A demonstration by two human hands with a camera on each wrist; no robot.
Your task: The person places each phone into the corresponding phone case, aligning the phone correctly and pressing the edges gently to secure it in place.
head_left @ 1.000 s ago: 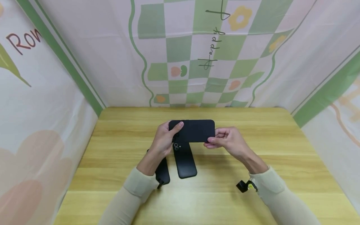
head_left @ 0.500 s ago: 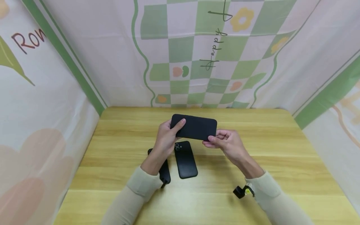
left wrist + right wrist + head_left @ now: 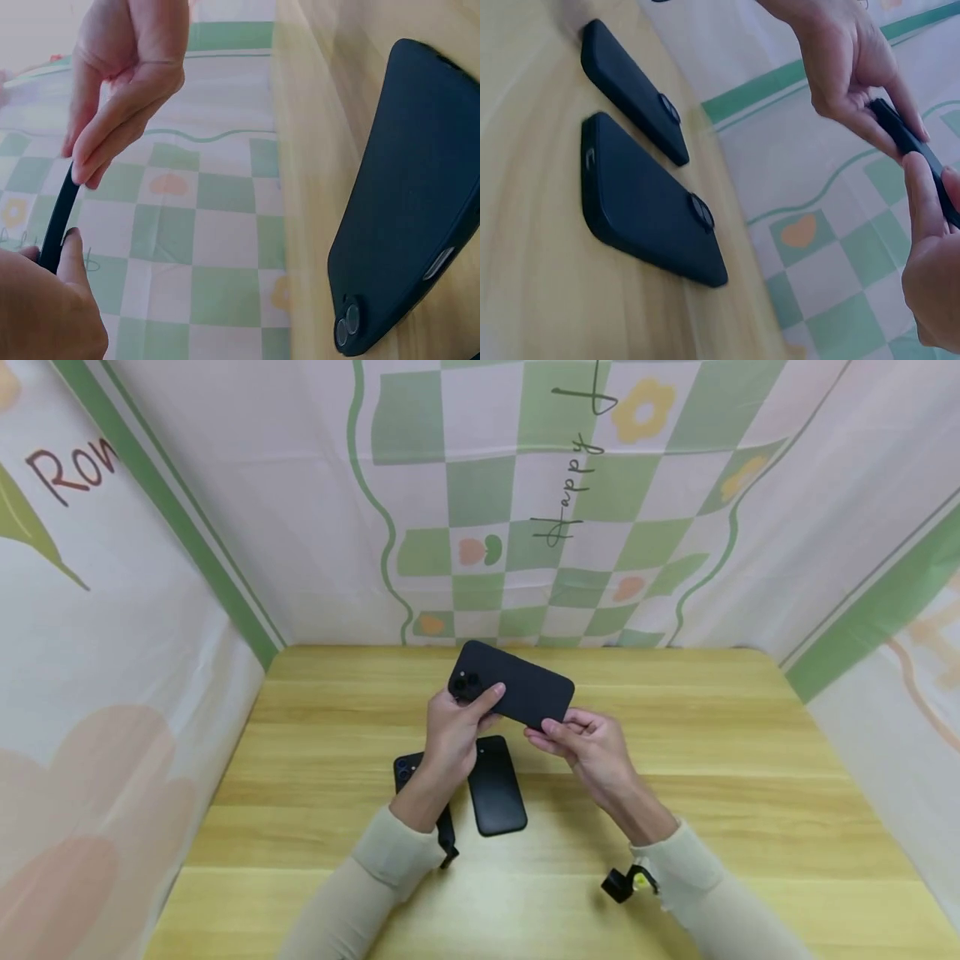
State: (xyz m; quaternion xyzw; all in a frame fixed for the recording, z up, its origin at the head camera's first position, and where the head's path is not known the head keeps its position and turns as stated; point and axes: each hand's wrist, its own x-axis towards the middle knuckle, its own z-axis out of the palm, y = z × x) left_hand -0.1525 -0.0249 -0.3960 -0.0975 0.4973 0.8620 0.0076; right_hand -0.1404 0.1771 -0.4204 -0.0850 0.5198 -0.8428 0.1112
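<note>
A matte black smartphone (image 3: 517,685) is held up above the table, its back and camera lenses turned toward the head camera. My left hand (image 3: 455,727) grips its left end near the lenses, with the thumb laid across the back. At the lower right corner, my right hand (image 3: 588,747) pinches the phone between thumb and fingers. The left wrist view shows the same phone (image 3: 60,217) edge-on between both hands. Below, a second black smartphone (image 3: 498,789) lies back up on the table. A third black smartphone (image 3: 406,767) lies left of it, partly hidden by my left wrist.
The wooden table (image 3: 712,727) has a printed cloth (image 3: 480,493) hanging behind it and more cloth at both sides. A small black wrist camera (image 3: 618,885) juts from the right sleeve.
The held phone has tilted, its left end rising and its right end dropping, and its lenses have come into view. My right hand has shifted slightly left with it.
</note>
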